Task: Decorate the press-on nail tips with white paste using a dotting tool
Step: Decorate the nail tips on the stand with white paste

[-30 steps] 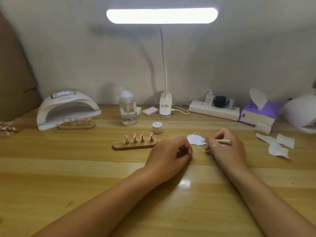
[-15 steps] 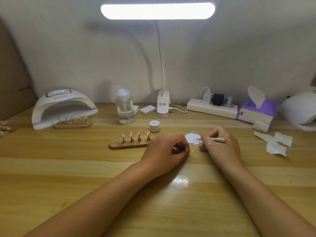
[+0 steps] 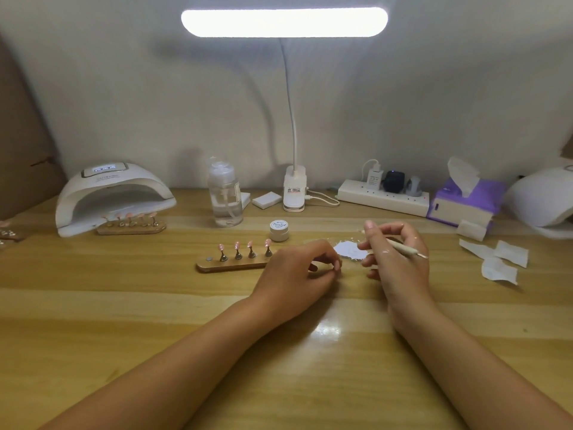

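A wooden holder [image 3: 232, 264] carries several pink nail tips [image 3: 237, 245] on small metal stands; its leftmost spot is bare. My left hand [image 3: 294, 271] rests on the table just right of the holder, fingers curled round a small dark stand that they mostly hide. My right hand [image 3: 397, 256] grips the dotting tool [image 3: 407, 250], index finger raised. The tool's front end points left over a white paste patch [image 3: 348, 251] on the table. A small white paste jar [image 3: 279, 231] stands behind the holder.
At back left a white curing lamp [image 3: 114, 193] stands over a second holder of nail tips [image 3: 130, 226]. A pump bottle [image 3: 224, 197], desk-lamp base [image 3: 294, 193], power strip [image 3: 383, 200] and purple tissue box [image 3: 465, 203] line the back. Paper scraps [image 3: 496, 259] lie at right.
My right hand has lifted a little off the paste patch and its index finger has straightened upward. My left hand has stayed nearly still.
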`<state>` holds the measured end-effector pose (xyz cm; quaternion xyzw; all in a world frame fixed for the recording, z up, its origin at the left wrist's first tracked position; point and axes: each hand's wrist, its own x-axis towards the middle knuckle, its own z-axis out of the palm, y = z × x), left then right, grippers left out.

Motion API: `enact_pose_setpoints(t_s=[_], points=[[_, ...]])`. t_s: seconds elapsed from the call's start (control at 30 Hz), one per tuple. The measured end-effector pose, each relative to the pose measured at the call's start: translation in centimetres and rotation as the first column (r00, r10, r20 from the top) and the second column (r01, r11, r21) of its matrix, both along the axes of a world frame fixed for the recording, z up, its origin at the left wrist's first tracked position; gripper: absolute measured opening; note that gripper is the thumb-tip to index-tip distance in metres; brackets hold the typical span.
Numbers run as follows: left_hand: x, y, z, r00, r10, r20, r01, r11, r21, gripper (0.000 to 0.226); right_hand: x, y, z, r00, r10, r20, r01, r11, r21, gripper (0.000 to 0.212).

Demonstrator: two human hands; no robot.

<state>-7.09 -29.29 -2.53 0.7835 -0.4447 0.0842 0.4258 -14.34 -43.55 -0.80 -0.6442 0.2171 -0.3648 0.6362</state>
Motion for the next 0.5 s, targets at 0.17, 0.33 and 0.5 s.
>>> enact_pose_setpoints(t_s=[0.17, 0.33, 0.5], points=[[0.50, 0.05, -0.14, 0.999, 0.024, -0.040, -0.023, 0.999, 0.026, 0.021, -0.06, 0.98, -0.25, 0.998, 0.058, -0.005, -0.058, 0.995, 0.080, 0.018], [0.76, 0.16, -0.11, 0.996, 0.078, -0.045, -0.075, 0.995, 0.062, 0.018, -0.10, 1.24, 0.08, 0.997, 0.073, -0.014, -0.072, 0.996, 0.057, 0.018], [0.96, 0.09, -0.25, 0.993, 0.102, -0.062, -0.096, 0.991, 0.096, 0.011, -0.03, 1.05, 0.04, 0.995, 0.084, -0.058, -0.082, 0.996, 0.034, 0.025]])
